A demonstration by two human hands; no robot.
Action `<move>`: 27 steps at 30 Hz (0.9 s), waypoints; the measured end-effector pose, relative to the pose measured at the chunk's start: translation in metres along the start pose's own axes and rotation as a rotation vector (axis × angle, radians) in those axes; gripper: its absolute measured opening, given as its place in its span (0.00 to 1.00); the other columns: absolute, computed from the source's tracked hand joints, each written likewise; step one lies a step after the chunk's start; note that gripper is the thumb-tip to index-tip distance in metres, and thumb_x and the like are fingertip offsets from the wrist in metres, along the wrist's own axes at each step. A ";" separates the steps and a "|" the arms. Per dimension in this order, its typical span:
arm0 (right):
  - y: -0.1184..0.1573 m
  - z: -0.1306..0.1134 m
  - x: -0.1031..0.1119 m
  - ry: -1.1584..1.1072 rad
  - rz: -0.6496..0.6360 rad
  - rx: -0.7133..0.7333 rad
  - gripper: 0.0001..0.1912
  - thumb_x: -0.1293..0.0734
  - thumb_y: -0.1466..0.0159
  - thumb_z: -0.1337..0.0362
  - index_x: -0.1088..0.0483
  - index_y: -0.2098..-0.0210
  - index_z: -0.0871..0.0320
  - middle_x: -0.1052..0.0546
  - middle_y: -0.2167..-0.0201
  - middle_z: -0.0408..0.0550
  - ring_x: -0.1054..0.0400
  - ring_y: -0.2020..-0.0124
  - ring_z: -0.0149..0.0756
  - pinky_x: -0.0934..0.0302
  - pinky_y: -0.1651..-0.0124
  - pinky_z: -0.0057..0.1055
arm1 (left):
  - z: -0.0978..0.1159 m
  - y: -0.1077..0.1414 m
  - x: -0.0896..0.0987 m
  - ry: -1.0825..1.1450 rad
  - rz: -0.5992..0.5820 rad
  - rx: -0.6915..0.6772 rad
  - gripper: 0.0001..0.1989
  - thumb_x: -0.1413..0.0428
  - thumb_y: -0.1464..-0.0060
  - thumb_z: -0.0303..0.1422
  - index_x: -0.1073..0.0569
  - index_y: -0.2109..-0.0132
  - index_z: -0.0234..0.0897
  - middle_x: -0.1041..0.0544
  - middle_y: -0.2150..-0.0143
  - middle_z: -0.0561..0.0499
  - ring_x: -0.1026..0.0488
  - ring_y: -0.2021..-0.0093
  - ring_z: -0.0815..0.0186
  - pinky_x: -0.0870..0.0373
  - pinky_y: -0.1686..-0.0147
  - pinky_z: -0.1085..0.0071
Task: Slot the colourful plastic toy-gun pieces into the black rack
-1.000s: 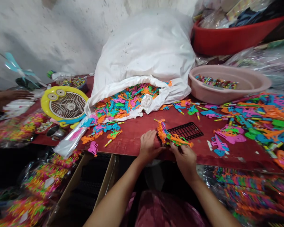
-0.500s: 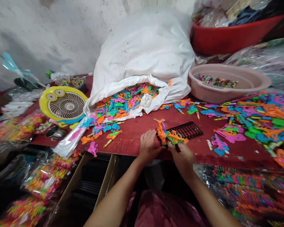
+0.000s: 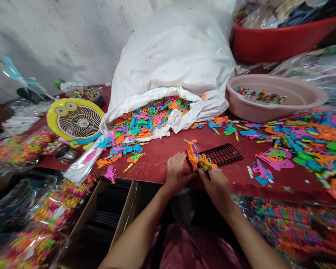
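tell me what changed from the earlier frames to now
The right hand has moved the orange and green pieces slightly left, toward the orange bunch at the near end of the black rack. The other person's hand at far left has gone from view. The left hand, black rack and white sack stayed as they were.

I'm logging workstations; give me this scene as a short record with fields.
Left hand: beside a cluster of plastic pieces; grip hidden
Right hand: touching that cluster; grip unclear
Black rack: on the red table, partly behind the cluster
White sack: mouth open, showing colourful pieces
Pink basin: right of the sack, holding small pieces
Yellow fan: left of the sack
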State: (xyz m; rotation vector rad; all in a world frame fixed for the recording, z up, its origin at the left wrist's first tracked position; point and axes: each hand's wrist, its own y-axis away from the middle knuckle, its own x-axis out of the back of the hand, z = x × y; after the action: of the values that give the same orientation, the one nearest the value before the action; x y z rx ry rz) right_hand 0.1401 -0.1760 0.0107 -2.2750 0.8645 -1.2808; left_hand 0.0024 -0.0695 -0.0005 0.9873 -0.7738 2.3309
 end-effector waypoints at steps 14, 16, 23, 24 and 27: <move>-0.004 -0.002 -0.006 0.041 -0.034 -0.027 0.15 0.44 0.28 0.59 0.38 0.70 0.55 0.32 0.72 0.45 0.36 0.70 0.37 0.44 0.65 0.33 | -0.003 0.000 0.000 0.022 -0.009 -0.013 0.41 0.37 0.52 0.53 0.38 0.36 0.39 0.33 0.35 0.39 0.39 0.34 0.48 0.44 0.36 0.48; -0.003 -0.001 -0.008 0.103 -0.059 0.002 0.15 0.45 0.27 0.59 0.38 0.70 0.55 0.32 0.72 0.46 0.37 0.70 0.37 0.45 0.65 0.33 | -0.006 -0.001 0.000 0.031 -0.014 -0.014 0.41 0.37 0.51 0.53 0.38 0.36 0.39 0.33 0.35 0.39 0.39 0.34 0.48 0.44 0.36 0.48; -0.007 -0.001 -0.006 0.112 -0.102 -0.006 0.15 0.45 0.28 0.60 0.36 0.69 0.55 0.31 0.72 0.47 0.36 0.70 0.37 0.47 0.67 0.33 | 0.008 0.001 0.017 0.142 -0.012 0.021 0.45 0.37 0.51 0.53 0.44 0.33 0.40 0.36 0.34 0.37 0.40 0.33 0.48 0.42 0.36 0.48; -0.008 -0.001 -0.005 0.089 -0.117 -0.009 0.15 0.45 0.28 0.61 0.36 0.70 0.55 0.30 0.71 0.47 0.36 0.70 0.36 0.47 0.67 0.33 | 0.016 0.002 0.025 0.157 0.044 0.014 0.46 0.38 0.50 0.52 0.47 0.31 0.39 0.38 0.33 0.36 0.41 0.33 0.48 0.42 0.36 0.48; -0.013 0.001 -0.003 -0.012 -0.194 -0.007 0.14 0.44 0.29 0.60 0.35 0.69 0.56 0.29 0.71 0.47 0.34 0.70 0.36 0.46 0.68 0.32 | 0.047 0.000 0.048 0.097 0.208 -0.091 0.43 0.40 0.46 0.48 0.50 0.30 0.42 0.47 0.28 0.38 0.46 0.30 0.49 0.46 0.33 0.48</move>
State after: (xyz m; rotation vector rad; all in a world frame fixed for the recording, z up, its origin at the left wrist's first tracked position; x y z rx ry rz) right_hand 0.1435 -0.1645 0.0162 -2.4183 0.6580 -1.3453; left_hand -0.0050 -0.0902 0.0625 0.7815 -0.9739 2.4730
